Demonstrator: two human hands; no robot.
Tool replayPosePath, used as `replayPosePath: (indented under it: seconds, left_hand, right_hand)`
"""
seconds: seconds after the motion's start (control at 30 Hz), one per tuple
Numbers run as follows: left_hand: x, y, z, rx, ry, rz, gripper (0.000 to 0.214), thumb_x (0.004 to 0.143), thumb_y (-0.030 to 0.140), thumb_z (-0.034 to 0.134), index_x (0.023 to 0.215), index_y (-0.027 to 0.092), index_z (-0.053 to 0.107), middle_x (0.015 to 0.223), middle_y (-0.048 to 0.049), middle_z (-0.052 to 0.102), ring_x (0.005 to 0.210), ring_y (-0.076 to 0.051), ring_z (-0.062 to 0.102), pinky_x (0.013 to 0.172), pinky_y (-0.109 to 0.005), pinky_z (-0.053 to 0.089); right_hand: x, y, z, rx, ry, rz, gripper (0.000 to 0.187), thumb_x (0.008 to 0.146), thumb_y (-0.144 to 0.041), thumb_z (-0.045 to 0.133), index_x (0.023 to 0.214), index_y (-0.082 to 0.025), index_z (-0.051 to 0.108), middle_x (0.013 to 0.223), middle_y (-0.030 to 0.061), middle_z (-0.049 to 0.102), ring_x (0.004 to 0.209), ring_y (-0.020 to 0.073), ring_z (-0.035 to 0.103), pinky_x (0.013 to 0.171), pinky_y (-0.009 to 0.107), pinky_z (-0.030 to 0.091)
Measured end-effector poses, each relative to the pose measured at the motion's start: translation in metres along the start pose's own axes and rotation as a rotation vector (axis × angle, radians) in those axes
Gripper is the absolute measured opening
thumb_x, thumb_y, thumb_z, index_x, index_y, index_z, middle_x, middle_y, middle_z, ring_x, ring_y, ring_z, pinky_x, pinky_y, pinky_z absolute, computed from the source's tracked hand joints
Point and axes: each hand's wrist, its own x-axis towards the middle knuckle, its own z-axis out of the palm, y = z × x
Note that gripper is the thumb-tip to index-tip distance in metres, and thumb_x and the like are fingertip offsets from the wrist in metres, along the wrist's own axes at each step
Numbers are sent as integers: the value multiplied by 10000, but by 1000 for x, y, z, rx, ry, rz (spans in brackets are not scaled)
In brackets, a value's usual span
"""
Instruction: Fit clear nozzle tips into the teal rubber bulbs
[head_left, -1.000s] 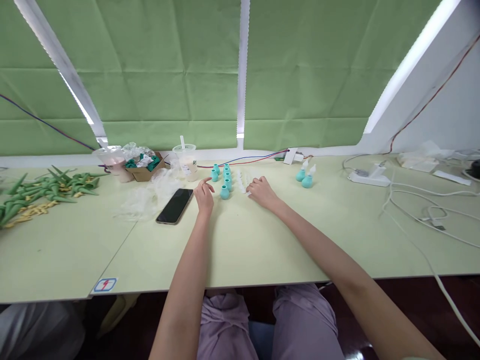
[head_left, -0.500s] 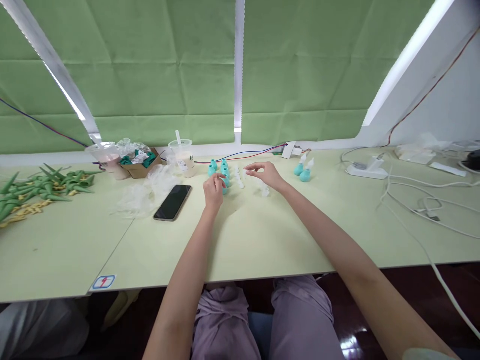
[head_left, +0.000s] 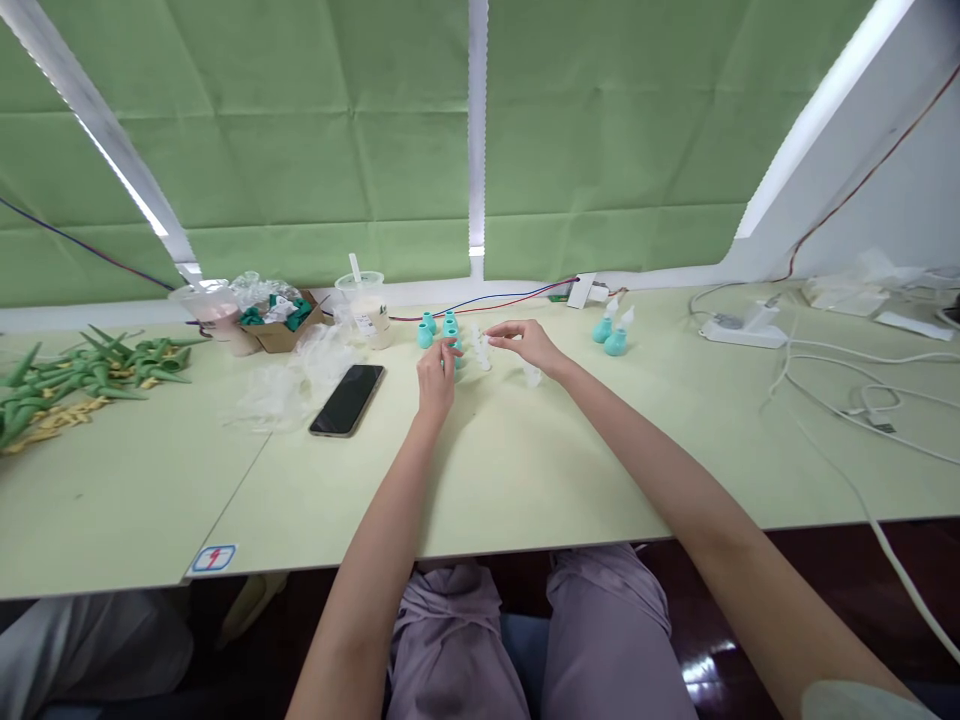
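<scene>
Several small teal squeeze bulbs (head_left: 425,334) with open necks stand in a group at the back middle of the table. My left hand (head_left: 436,380) is closed at their front right, its curled fingers against a teal bulb (head_left: 457,360) that they partly hide. To the right of the group lies a row of small whitish translucent nozzles (head_left: 480,350). My right hand (head_left: 531,346) is pinched over this row, with what is between its fingertips too small to make out. Another translucent piece (head_left: 532,375) lies below that hand. Farther right, two teal bulbs (head_left: 615,342) carry pointed white nozzles.
A phone (head_left: 347,400) and crumpled clear plastic (head_left: 277,390) lie to the left. Behind them stand a lidded cup (head_left: 367,318) and a small cardboard box (head_left: 281,335). Green and yellow pieces (head_left: 90,375) are heaped far left. A power strip (head_left: 742,330) and white cables (head_left: 862,355) lie right.
My right hand has shifted slightly left, to the row of nozzles. My left hand has moved slightly right beside the teal bulbs. The view has shifted a little.
</scene>
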Motion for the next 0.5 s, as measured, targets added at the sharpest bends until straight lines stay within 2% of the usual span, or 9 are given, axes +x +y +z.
replayPosePath:
  seconds: [0.33,0.5]
  left_hand:
    - [1,-9,-1,-21,56,92,235,895,198,301,835,174,527,776,-32,637,770,-145,582,757,-279,429]
    - [1,-3,-1,-4,70,157,240,907,251,329,814,177,537,754,-32,628,753,-149,574,746,-285,424]
  right_hand:
    - [5,3,7,44,-39,34,260,684,-344,688,860,-153,703,921,65,686,838,178,599,811,313,443]
    - [6,7,8,82,-49,46,272,675,-347,697,862,-149,702,929,71,685,853,187,608,826,326,454]
